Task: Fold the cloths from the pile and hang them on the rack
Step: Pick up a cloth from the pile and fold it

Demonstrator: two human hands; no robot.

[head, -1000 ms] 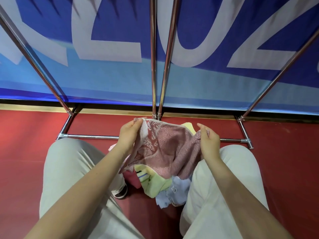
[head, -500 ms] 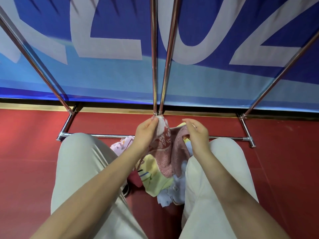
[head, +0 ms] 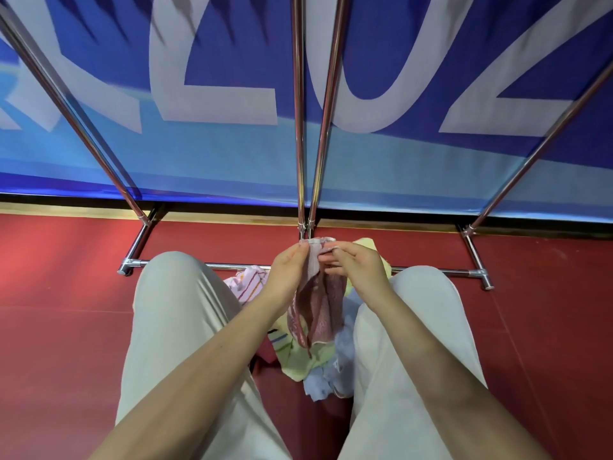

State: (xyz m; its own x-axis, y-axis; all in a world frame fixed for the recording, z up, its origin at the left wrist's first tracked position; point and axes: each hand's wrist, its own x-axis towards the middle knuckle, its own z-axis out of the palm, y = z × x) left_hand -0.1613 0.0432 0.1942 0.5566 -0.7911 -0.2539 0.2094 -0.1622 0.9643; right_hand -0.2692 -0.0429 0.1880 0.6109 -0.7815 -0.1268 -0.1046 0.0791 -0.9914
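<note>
A dusty-pink patterned cloth [head: 320, 308] hangs folded in half between my knees. My left hand [head: 288, 272] pinches its top edge, and my right hand [head: 353, 265] pinches the same edge right beside it, the two hands almost touching. Under the cloth lies the pile [head: 306, 358] on the red floor: a pale yellow cloth, a light blue cloth [head: 326, 381] and a pink striped cloth [head: 247, 283]. The chrome rack [head: 300, 127] rises directly in front, its low crossbar [head: 431, 270] just beyond my hands.
My two legs in light trousers [head: 179, 327] flank the pile. A blue banner [head: 232, 154] with large white letters stands behind the rack. Slanted rack poles [head: 76, 117] run up at left and right; rack feet stick out on the red floor [head: 59, 310].
My hands have come together, bringing the cloth's two top corners to meet, so the spread cloth now hangs folded in half and narrower.
</note>
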